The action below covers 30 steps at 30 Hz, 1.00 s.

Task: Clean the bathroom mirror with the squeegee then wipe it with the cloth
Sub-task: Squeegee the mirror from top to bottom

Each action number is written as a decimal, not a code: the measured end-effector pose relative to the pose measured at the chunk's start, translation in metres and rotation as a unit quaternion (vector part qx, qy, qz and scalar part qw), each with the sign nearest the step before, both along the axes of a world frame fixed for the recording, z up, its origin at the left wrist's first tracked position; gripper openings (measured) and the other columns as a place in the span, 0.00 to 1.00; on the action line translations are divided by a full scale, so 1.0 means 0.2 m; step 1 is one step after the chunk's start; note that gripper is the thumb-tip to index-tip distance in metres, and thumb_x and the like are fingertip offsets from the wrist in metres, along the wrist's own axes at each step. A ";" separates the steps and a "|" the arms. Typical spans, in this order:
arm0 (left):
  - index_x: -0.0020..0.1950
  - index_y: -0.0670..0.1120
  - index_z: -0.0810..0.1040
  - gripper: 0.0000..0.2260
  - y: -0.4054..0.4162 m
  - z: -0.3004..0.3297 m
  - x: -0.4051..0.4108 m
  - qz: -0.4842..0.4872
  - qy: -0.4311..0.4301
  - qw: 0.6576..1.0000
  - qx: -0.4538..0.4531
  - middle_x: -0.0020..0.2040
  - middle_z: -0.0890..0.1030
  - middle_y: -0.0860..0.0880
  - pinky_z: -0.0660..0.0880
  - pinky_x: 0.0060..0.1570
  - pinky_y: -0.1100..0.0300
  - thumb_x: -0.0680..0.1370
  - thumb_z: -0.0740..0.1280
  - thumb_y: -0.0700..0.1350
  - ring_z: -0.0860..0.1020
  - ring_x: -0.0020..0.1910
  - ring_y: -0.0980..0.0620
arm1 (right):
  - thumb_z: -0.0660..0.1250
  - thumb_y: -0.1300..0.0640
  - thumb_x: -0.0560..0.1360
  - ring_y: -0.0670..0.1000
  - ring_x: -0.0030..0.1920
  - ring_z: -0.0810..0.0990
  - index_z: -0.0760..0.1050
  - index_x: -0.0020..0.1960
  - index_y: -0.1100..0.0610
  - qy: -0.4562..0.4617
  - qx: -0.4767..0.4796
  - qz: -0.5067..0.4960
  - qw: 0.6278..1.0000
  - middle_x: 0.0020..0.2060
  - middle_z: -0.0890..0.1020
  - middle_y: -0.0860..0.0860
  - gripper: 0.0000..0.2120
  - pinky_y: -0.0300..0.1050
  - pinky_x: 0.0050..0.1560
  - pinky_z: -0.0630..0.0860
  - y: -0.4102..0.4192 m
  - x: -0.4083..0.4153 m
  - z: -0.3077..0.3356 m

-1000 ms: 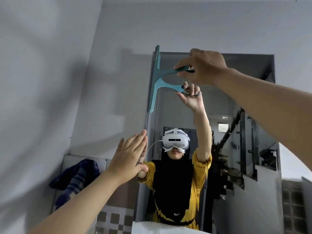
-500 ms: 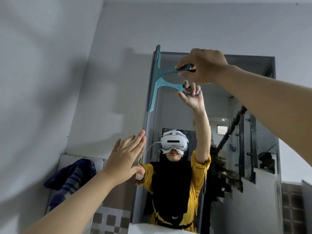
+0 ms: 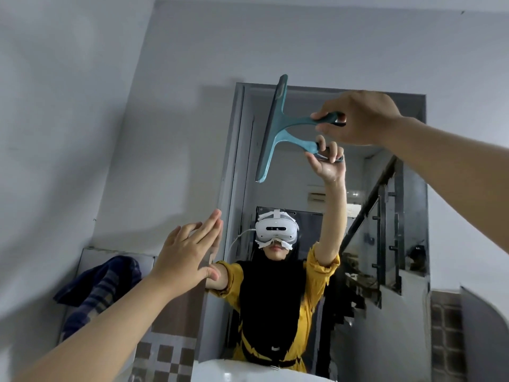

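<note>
The bathroom mirror (image 3: pixel 385 321) hangs on the grey wall ahead, a tall rectangle with a grey frame. My right hand (image 3: pixel 358 118) grips the handle of a teal squeegee (image 3: pixel 278 128). Its blade stands nearly upright against the glass near the mirror's top left corner. My left hand (image 3: pixel 190 257) is flat with fingers spread, its fingertips at the mirror's left edge at mid height. A blue striped cloth (image 3: pixel 102 288) hangs at the lower left, beside the mirror. The glass reflects a person in yellow sleeves with a white headset.
A white basin rim (image 3: pixel 220 370) shows at the bottom centre below the mirror. Brown and white checked tiles (image 3: pixel 162 357) cover the lower wall to its left. The left wall (image 3: pixel 55 133) stands close. A pale curved object (image 3: pixel 484 334) sits at the lower right.
The squeegee has slid to the right across the top of the mirror, away from its left edge, and tilted slightly. My left hand stays at the mirror's left edge.
</note>
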<state>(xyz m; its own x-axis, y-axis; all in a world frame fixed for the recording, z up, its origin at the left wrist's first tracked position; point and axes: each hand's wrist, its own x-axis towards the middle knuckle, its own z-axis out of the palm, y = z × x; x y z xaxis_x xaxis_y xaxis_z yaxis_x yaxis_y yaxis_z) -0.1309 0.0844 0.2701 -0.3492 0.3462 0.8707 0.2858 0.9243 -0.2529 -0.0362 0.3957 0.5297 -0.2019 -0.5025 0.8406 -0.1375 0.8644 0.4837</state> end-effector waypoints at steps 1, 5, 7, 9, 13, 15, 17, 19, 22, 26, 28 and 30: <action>0.75 0.47 0.55 0.51 0.00 0.00 0.00 0.002 0.004 1.000 -0.002 0.77 0.47 0.55 0.73 0.56 0.48 0.59 0.72 0.65 0.66 0.60 0.48 | 0.64 0.42 0.76 0.53 0.44 0.77 0.77 0.59 0.41 0.001 -0.004 0.001 1.000 0.43 0.81 0.47 0.13 0.43 0.39 0.68 0.03 0.01 -0.01; 0.74 0.46 0.57 0.51 0.02 0.01 0.03 0.007 0.012 1.000 -0.002 0.77 0.52 0.52 0.74 0.51 0.48 0.57 0.74 0.63 0.70 0.56 0.47 | 0.65 0.43 0.75 0.54 0.44 0.78 0.78 0.59 0.42 0.002 -0.012 -0.008 1.000 0.44 0.82 0.49 0.14 0.42 0.37 0.67 0.15 0.06 -0.03; 0.73 0.45 0.59 0.52 0.03 0.01 0.05 0.015 0.014 1.000 0.000 0.76 0.57 0.50 0.76 0.49 0.47 0.56 0.76 0.62 0.73 0.54 0.45 | 0.65 0.43 0.75 0.54 0.45 0.79 0.78 0.59 0.42 0.002 -0.018 -0.010 1.000 0.45 0.83 0.49 0.14 0.43 0.38 0.69 0.21 0.08 -0.04; 0.73 0.45 0.59 0.52 0.05 0.01 0.06 0.024 0.012 1.000 0.000 0.75 0.58 0.49 0.76 0.48 0.47 0.56 0.76 0.61 0.74 0.52 0.44 | 0.65 0.43 0.75 0.55 0.44 0.78 0.78 0.59 0.42 -0.002 -0.025 -0.012 1.000 0.44 0.82 0.49 0.14 0.46 0.41 0.72 0.28 0.10 -0.05; 0.73 0.44 0.59 0.53 0.06 0.01 0.08 0.045 0.005 0.999 0.007 0.75 0.60 0.48 0.76 0.46 0.46 0.54 0.77 0.61 0.76 0.50 0.43 | 0.65 0.43 0.75 0.52 0.43 0.74 0.78 0.58 0.42 0.000 -0.039 -0.011 0.999 0.44 0.81 0.49 0.13 0.44 0.39 0.67 0.41 0.12 -0.07; 0.73 0.44 0.60 0.53 0.08 0.01 0.09 0.054 0.004 0.999 0.006 0.75 0.60 0.48 0.76 0.45 0.46 0.54 0.77 0.61 0.76 0.49 0.43 | 0.65 0.43 0.75 0.52 0.42 0.74 0.78 0.58 0.43 0.002 -0.040 -0.013 0.999 0.44 0.81 0.49 0.13 0.44 0.39 0.66 0.47 0.12 -0.08; 0.72 0.43 0.61 0.53 0.09 0.02 0.10 0.068 0.005 0.998 0.005 0.74 0.60 0.48 0.76 0.44 0.45 0.53 0.78 0.61 0.76 0.49 0.42 | 0.65 0.44 0.75 0.52 0.42 0.74 0.78 0.58 0.43 0.001 -0.037 -0.022 0.999 0.44 0.81 0.50 0.13 0.44 0.39 0.67 0.53 0.14 -0.08; 0.71 0.42 0.63 0.53 0.10 0.02 0.10 0.087 0.006 0.996 0.003 0.74 0.61 0.47 0.76 0.44 0.45 0.52 0.78 0.61 0.77 0.49 0.42 | 0.65 0.44 0.75 0.53 0.42 0.74 0.78 0.58 0.44 -0.001 -0.037 -0.030 0.999 0.43 0.81 0.50 0.13 0.44 0.38 0.66 0.59 0.16 -0.09; 0.71 0.41 0.65 0.53 0.12 0.02 0.11 0.108 0.001 0.994 0.004 0.74 0.60 0.47 0.76 0.44 0.44 0.51 0.79 0.60 0.77 0.50 0.41 | 0.65 0.44 0.75 0.53 0.42 0.74 0.78 0.57 0.42 0.000 -0.054 -0.046 0.997 0.44 0.82 0.49 0.12 0.44 0.39 0.67 0.72 0.20 -0.10; 0.70 0.40 0.66 0.54 0.13 0.01 0.12 0.123 -0.007 0.992 0.008 0.74 0.61 0.47 0.75 0.44 0.43 0.49 0.80 0.58 0.76 0.50 0.40 | 0.65 0.44 0.75 0.57 0.44 0.78 0.79 0.53 0.43 0.002 -0.088 -0.062 0.994 0.42 0.82 0.49 0.09 0.45 0.39 0.70 0.92 0.26 -0.14; 0.69 0.39 0.67 0.54 0.14 0.01 0.12 0.131 -0.012 0.991 0.009 0.74 0.61 0.47 0.75 0.44 0.43 0.48 0.81 0.58 0.76 0.50 0.39 | 0.64 0.44 0.75 0.57 0.42 0.78 0.79 0.51 0.43 -0.005 -0.098 -0.070 0.993 0.40 0.82 0.49 0.08 0.45 0.39 0.72 0.97 0.28 -0.15; 0.69 0.39 0.68 0.54 0.15 0.01 0.12 0.137 -0.015 0.990 0.008 0.73 0.62 0.46 0.75 0.43 0.43 0.47 0.81 0.57 0.77 0.49 0.38 | 0.64 0.44 0.75 0.56 0.41 0.77 0.79 0.51 0.43 -0.008 -0.104 -0.073 0.992 0.39 0.82 0.48 0.08 0.45 0.38 0.72 0.97 0.29 -0.16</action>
<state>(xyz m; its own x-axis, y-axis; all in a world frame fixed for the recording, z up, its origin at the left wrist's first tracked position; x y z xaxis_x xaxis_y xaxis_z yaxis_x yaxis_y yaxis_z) -0.1070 0.1139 0.2730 -0.4539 0.2200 0.8634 0.0298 0.9722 -0.2321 0.0210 0.5905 0.4974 -0.2740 -0.2837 0.9189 -0.0101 0.9563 0.2923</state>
